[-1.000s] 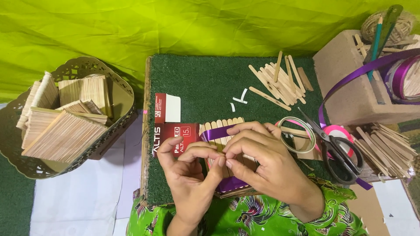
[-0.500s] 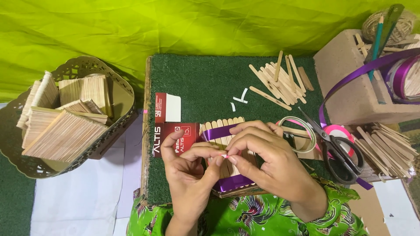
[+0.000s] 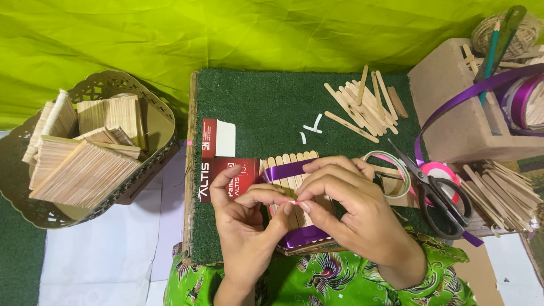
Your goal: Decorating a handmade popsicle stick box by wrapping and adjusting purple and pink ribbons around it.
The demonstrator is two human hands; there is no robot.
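Observation:
My left hand and my right hand meet over a panel of wooden craft sticks that lies on a dark green mat. Both pinch a small white-pink strip between thumb and fingertips, just above the panel. A purple ribbon crosses the panel's top, and more purple ribbon shows at its lower edge. The hands hide most of the panel. A red and white box lies just left of the left hand.
Loose craft sticks lie at the mat's far right. Scissors and tape rolls sit right of my right hand. A metal basket of stick panels stands left. A cardboard box with ribbon spools and twine stands far right.
Both hands stay together over the stick panel. The fingertips have shifted slightly around the small strip; nothing else has moved.

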